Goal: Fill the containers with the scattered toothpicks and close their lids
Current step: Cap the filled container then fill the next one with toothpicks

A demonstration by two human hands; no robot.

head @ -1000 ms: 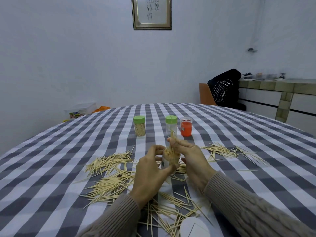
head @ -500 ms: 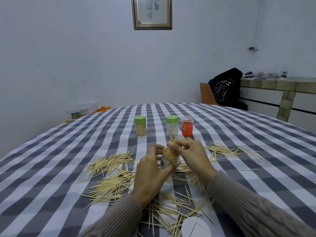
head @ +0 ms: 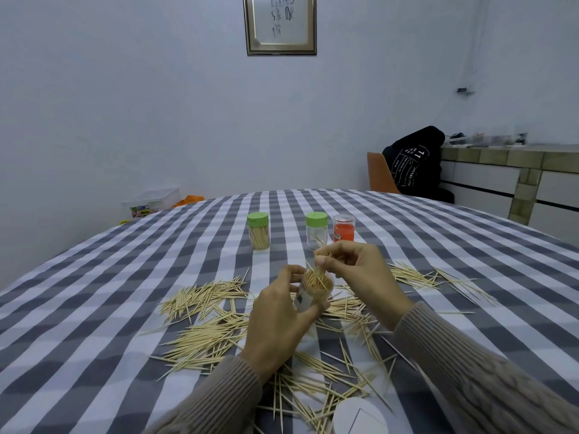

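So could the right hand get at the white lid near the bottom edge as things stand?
Probably not straight away: the right hand is pinching toothpicks over the open container held by the left hand. The white lid lies uncovered beside the right sleeve, so once the fingers let go, the way looks free.

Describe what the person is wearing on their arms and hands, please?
Both hands, the left hand and the right hand, are bare: no gloves, rings or watch show. Each arm wears a long taupe-brown knitted sleeve; the left sleeve has fine ribbing, and the right sleeve shows a chunkier cable pattern beyond its ribbed cuff.
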